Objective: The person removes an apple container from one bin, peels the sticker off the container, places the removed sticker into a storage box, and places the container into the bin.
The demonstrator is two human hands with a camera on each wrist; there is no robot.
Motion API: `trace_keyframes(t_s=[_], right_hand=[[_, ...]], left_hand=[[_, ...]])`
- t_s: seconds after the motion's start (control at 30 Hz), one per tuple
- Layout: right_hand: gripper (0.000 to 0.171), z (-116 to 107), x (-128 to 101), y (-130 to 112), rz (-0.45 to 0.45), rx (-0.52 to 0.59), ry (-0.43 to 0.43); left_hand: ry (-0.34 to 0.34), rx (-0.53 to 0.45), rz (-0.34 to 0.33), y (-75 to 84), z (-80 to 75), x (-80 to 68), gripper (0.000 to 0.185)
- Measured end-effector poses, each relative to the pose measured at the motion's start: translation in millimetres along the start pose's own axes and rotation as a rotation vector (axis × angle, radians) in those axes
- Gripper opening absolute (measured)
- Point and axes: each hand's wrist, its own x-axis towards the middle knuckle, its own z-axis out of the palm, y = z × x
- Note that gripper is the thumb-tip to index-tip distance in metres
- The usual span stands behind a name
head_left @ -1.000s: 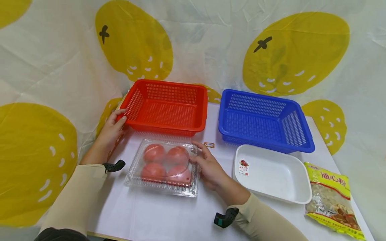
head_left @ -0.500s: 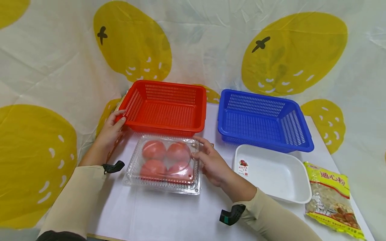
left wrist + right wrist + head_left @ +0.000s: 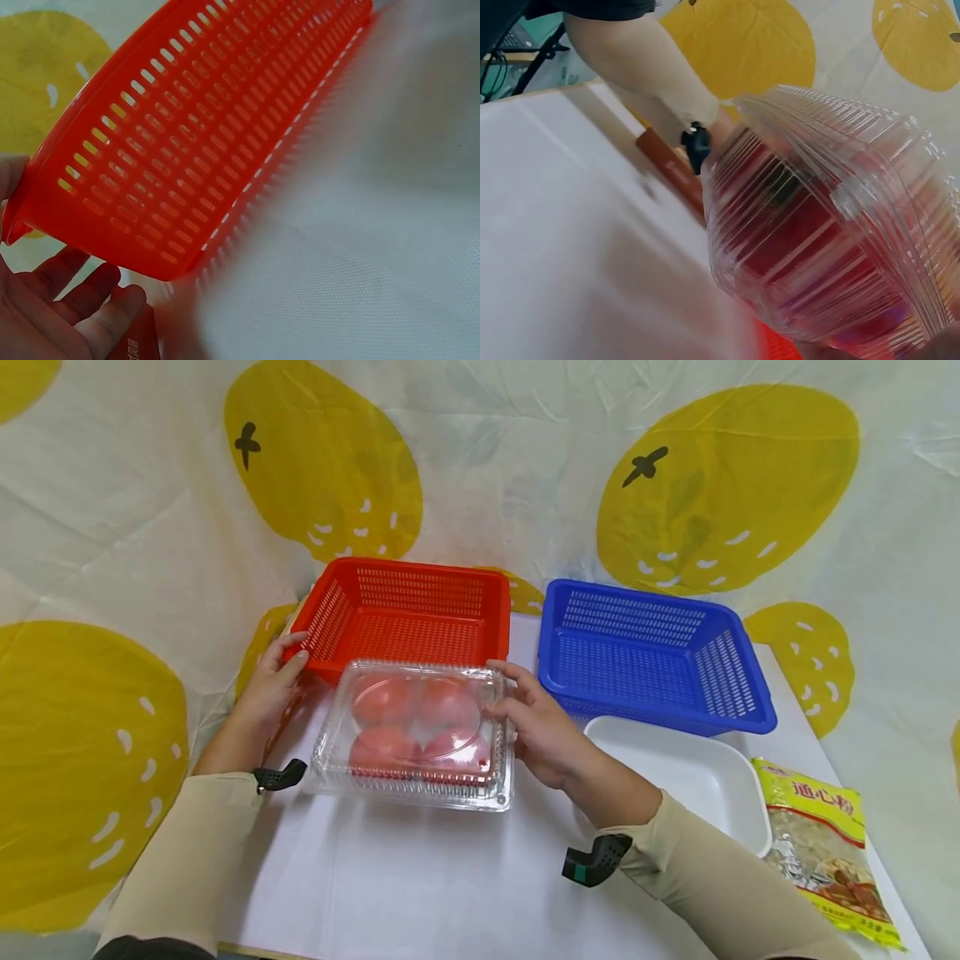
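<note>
1. Holding the clear clamshell box of tomatoes (image 3: 416,735) by its right edge, the right hand (image 3: 542,735) has its fingers curled over the lid rim and thumb side against the wall, a grip grasping the box.
2. The box looks tilted, its far edge raised against the near rim of the red basket (image 3: 408,618), while its near edge seems low over the bench (image 3: 420,893); the right wrist view shows the ribbed plastic (image 3: 832,225) off the surface.
3. The left hand (image 3: 276,681) steadies the red basket at its near left corner; its fingers lie fairly straight against the wall (image 3: 90,300), so that grip is released rather than clenched.
4. Four tomatoes sit inside the shut box; nothing lies in the red basket.
5. Judging by this, the lift is begun but the box is not yet inside any basket.
6. To the right stand the blue basket (image 3: 645,656), a white tray (image 3: 697,785) and a yellow packet of macaroni (image 3: 821,852), all untouched.
</note>
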Motion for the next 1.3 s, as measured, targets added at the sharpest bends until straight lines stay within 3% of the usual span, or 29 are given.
trace_keyframes(t_s=[0.23,0.53,0.87,1.13,1.3], right_hand=[[0.064,-2,17,-37,-0.012,-0.011,-0.006],[0.058,2,60,-70,-0.028,-0.024,0.042],[0.056,-4,124,-78,0.031,0.041,0.113],[0.050,-4,174,-81,0.035,0.042,0.118],[0.060,3,198,-82,0.066,0.011,0.118]], left_hand=[[0.028,0.037,-0.038,0.0,0.4,3.1,0.052],[0.037,0.029,-0.077,0.5,-3.8,6.7,0.052],[0.019,-0.022,-0.105,4.4,-0.1,3.4,0.053],[-0.018,0.051,-0.142,6.2,0.2,4.5,0.053],[-0.026,0.110,-0.166,10.8,-4.4,1.8,0.056]])
